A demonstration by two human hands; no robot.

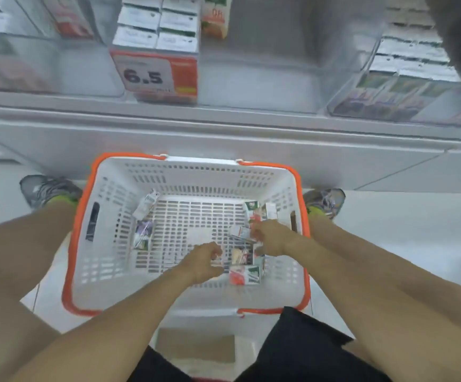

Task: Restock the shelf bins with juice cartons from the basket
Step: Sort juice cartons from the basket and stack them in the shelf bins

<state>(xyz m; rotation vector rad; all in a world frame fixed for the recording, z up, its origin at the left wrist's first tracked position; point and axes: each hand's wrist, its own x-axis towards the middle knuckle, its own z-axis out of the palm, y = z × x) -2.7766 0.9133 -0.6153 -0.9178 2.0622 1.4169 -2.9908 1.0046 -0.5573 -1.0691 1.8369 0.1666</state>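
Both hands reach down into the white basket (188, 172) with orange handles, which stands on the floor between the person's shoes.

The right hand (272, 238) is low at the basket's right side. Its fingers (257, 230) are curled around a small red-and-white carton (241, 232), which sits just left of them. The picture is blurred here, so I cannot tell how much of the carton the fingers cover.

The left hand (206, 261) is near the middle of the basket, close to the right hand but apart from it. Its fingers are curled inward. Whether they pinch anything I cannot tell; a pale smear at the fingertips may be a carton or only blur.

More juice cartons lie loose on the basket floor. One red-and-green carton (246, 274) lies on its side just right of the left fingers and below the right hand. Another carton (252, 209) stands beyond the right fingers, toward the far wall. Two more lie well left of the left fingers: a white one (146, 203) tilted against the far left corner, and a purple one (142, 234) nearer.

Far beyond both hands, the shelf (224, 125) carries clear bins. One bin (155, 48) is packed with cartons and bears a price tag (155, 74) reading 6.5. A bin (394, 86) to the right also holds cartons.
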